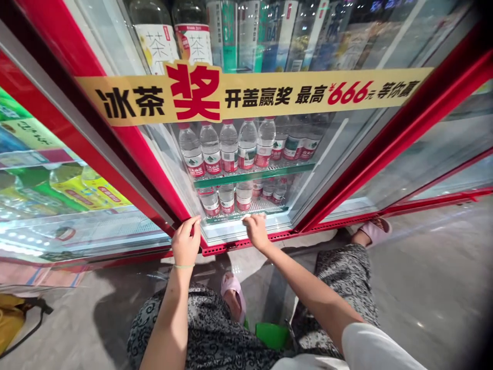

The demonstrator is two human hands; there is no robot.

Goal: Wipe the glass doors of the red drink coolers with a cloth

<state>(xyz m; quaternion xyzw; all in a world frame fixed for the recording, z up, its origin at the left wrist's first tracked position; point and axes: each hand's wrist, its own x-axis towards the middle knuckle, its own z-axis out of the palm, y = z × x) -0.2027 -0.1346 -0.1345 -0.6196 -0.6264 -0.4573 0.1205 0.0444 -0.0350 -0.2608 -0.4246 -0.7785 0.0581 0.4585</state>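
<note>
A glass cooler door (pixel 246 236) with a red frame stands shut before me. My left hand (pixel 187 242) is at its lower left corner, against the red door frame (pixel 144 169), fingers bent inward; whether they grip the edge is hidden. My right hand (pixel 256 229) is closed, knuckles bent, in front of the lower glass; I cannot make out anything in it. Behind the glass, small red-labelled water bottles (pixel 246 146) stand on a glass shelf (pixel 254 174). More water bottles (pixel 227 199) stand on the level below, nearest my hands.
A yellow banner (pixel 269 95) with Chinese lettering crosses the door. Tea bottles (pixel 156 46) stand above it. Another cooler holding green and yellow drinks (pixel 88 187) adjoins on the left. A green object (pixel 271 335) is between my legs. A yellow bag (pixel 13 318) lies at lower left.
</note>
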